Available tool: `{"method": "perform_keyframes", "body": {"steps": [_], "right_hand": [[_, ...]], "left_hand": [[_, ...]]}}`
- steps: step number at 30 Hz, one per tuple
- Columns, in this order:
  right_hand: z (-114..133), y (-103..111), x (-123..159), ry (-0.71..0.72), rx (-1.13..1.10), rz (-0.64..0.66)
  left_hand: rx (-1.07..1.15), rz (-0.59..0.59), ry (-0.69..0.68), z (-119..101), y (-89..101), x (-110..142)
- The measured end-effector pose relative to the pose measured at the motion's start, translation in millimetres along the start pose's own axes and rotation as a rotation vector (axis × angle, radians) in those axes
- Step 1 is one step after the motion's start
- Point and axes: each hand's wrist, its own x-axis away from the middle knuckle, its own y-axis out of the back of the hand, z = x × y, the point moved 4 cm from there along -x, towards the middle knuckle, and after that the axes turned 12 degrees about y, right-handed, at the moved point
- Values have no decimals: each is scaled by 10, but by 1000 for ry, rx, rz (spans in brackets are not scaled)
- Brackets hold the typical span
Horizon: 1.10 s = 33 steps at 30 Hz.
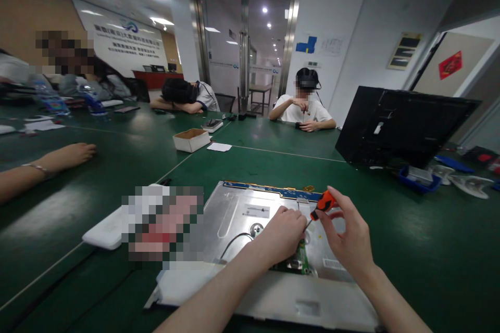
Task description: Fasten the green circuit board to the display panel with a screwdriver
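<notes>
In the head view, the right hand (349,237) is pinching an orange-handled screwdriver (322,203) between thumb and fingertips, its thin shaft slanting down and left toward the left hand (282,233), which is curling into a loose fist over the silver back panel (238,216) of an opened monitor; whether that fist is holding a screw or only bracing the tip cannot be told, since the knuckles are hiding it. The panel is lying flat on the green table (410,239), just ahead of the person, with a small green circuit board (299,263) showing right under the left hand and a black cable (234,242) looping across the metal beside it. The likeliest trouble, as I judge it, is the tip slipping out of a screw head, because the grip is light and the shaft is leaning rather than standing upright; a slip here would be scraping the board or jabbing the left fingers sitting so close to the tip. A loosened screw could also be rolling off the smooth metal onto the dark table and getting lost. Further off, a cardboard box (191,140) is sitting mid-table, a black monitor shell (398,125) is standing at the right, a neighbour's forearm (47,166) is resting at the left, and another person (302,109) is working at the far side, all well apart from the hands.
</notes>
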Motion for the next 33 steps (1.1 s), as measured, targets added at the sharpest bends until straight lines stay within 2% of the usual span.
{"method": "perform_keyframes", "body": {"steps": [19, 33], "right_hand": [[25, 11, -8, 32, 57, 14], [-15, -2, 18, -12, 27, 13]], "left_hand": [[-8, 32, 0, -3, -17, -18], [51, 29, -2, 29, -10, -17]]}}
